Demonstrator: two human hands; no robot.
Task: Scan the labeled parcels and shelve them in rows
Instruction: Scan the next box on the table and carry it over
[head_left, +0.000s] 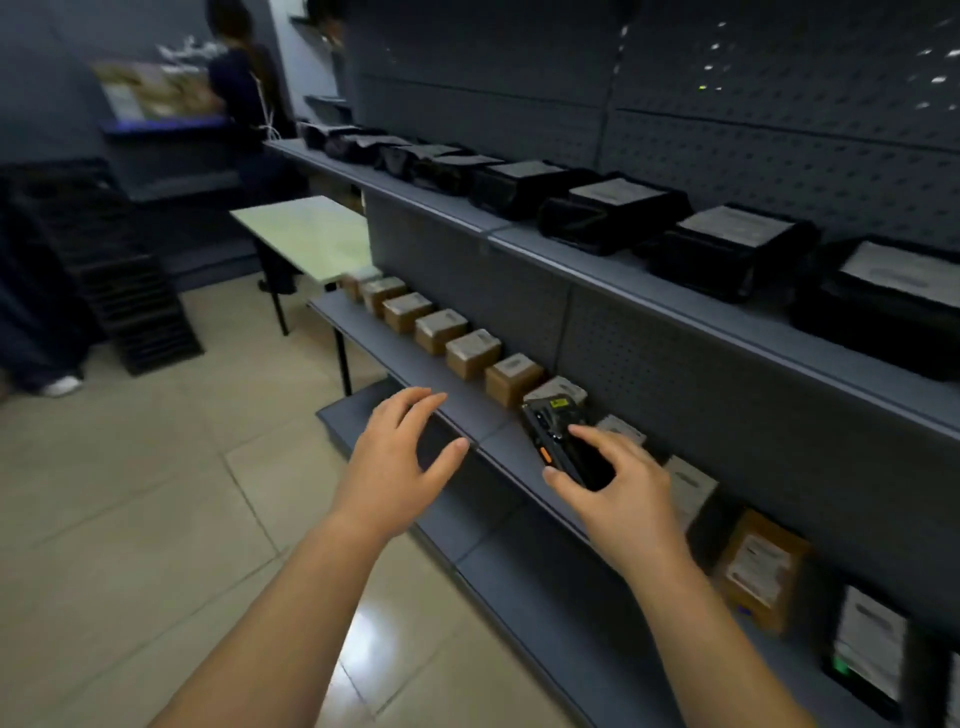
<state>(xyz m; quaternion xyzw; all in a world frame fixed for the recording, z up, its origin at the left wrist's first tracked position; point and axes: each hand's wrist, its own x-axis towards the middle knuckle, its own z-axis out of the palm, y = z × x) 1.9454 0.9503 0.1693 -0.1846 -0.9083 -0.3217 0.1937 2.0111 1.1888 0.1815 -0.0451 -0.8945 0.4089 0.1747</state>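
On the middle shelf (395, 358), the handheld scanner (553, 431) lies near the front lip, and the right hand (623, 493) has thumb and fingers curled round its lower end — pinching it, I think, though blur hides how firm the hold is. The left hand (395, 457) hovers spread and empty at nine o'clock of it, over the shelf edge. Labelled cardboard parcels (472, 353) run in a row from just behind the scanner off toward ten o'clock; more lie at four o'clock. The risk is a loose pinch — lifted so, the scanner could slip over the lip to the tiled floor (156, 467), or its nose could nudge the nearest parcel (558, 392) out of line.
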